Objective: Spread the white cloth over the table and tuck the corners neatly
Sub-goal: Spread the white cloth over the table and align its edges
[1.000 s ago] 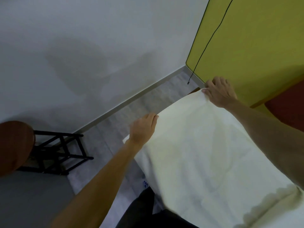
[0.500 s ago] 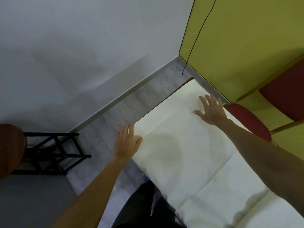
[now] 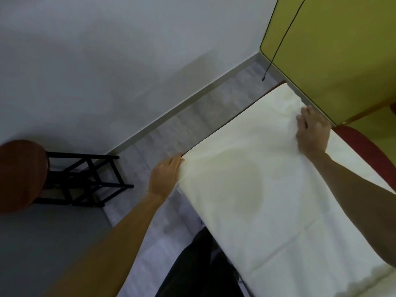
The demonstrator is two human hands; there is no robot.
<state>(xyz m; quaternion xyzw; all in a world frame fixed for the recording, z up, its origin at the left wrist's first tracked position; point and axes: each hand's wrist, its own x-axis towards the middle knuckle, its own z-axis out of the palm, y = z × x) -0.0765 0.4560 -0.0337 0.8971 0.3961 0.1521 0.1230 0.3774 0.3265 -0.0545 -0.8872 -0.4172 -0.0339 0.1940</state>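
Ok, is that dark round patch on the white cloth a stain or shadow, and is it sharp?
Head view: the patch on the white cloth looks like a soft-edged shadow, not a stain; same view: slightly soft throughout, baseboard bowed by the lens, no glare.

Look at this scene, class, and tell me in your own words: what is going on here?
A person is dressing a table with a white cloth. The cloth already lies across the top. The left hand grips its edge at the near corner, and the right hand bunches the fabric near the far corner, where wrinkles show. The corners do not look tucked yet. A red chair stands at the table's far side.
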